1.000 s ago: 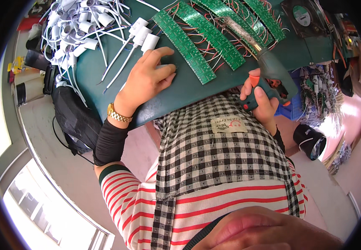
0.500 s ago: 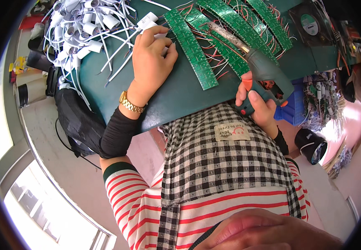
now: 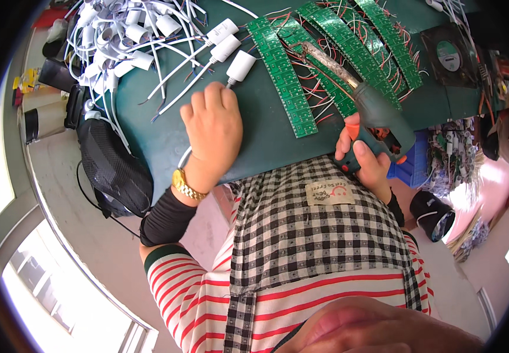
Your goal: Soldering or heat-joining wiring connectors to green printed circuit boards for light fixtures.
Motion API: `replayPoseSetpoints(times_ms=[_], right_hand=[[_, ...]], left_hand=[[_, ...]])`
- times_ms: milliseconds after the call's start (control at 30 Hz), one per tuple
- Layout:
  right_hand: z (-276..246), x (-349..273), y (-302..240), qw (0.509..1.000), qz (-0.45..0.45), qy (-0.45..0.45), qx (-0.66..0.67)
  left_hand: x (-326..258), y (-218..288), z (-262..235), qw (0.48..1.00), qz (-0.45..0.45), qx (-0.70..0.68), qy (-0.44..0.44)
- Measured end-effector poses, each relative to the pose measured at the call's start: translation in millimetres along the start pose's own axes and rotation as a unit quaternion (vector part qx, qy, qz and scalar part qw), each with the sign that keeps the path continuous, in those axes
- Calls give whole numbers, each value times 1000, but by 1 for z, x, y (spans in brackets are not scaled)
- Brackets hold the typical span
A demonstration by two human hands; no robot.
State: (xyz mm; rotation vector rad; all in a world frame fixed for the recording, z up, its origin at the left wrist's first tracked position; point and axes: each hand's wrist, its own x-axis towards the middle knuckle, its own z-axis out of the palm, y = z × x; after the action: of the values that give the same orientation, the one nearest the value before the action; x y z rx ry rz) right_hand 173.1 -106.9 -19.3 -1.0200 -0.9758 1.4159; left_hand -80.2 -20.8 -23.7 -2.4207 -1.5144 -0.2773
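Note:
My left hand (image 3: 214, 126) is closed around the cable end of a white lamp holder (image 3: 241, 66), whose body sticks out beyond the fingers on the green table. A piece of white cable shows beside the wrist; the grip itself is hidden by the back of the hand. Two more white lamp holders (image 3: 225, 48) with cables lie just beyond it, near the left edge of a green circuit board strip (image 3: 283, 79). My right hand (image 3: 365, 157) grips a dark green soldering gun (image 3: 378, 109), a finger at its orange trigger. The gun's metal tip points over the board strips.
A pile of white lamp holders (image 3: 128, 32) with tangled cables covers the far left. Several green board strips (image 3: 348, 41) with red and white wires lie ahead. A black fan-like unit (image 3: 448, 56) stands far right; a blue bin (image 3: 412, 167) sits below the table edge.
My left hand has come nearer to me, from beside the board strip to the cable end of the lamp holder. My right hand keeps hold of the soldering gun. The view has shifted slightly.

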Motion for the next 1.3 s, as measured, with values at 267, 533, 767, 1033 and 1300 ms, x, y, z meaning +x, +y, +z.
replayPoseSetpoints(times_ms=[267, 533, 767, 1033, 1300], right_hand=[[-4, -11, 3, 1000, -9, 23, -6], [-1, -17, -1, 999, -19, 42, 2], [-12, -14, -7, 998, -23, 59, -6], [1, 1, -15, 999, 23, 37, -8], [6, 1, -16, 998, 21, 41, -51]], left_hand=[[52, -47, -44, 981, 181, -2, 62], [155, -89, 12, 935, 341, -95, -13], [133, -69, -21, 930, 187, -316, -14], [71, -14, 5, 941, 128, -305, 75], [52, -10, 22, 906, 92, -402, 97]])
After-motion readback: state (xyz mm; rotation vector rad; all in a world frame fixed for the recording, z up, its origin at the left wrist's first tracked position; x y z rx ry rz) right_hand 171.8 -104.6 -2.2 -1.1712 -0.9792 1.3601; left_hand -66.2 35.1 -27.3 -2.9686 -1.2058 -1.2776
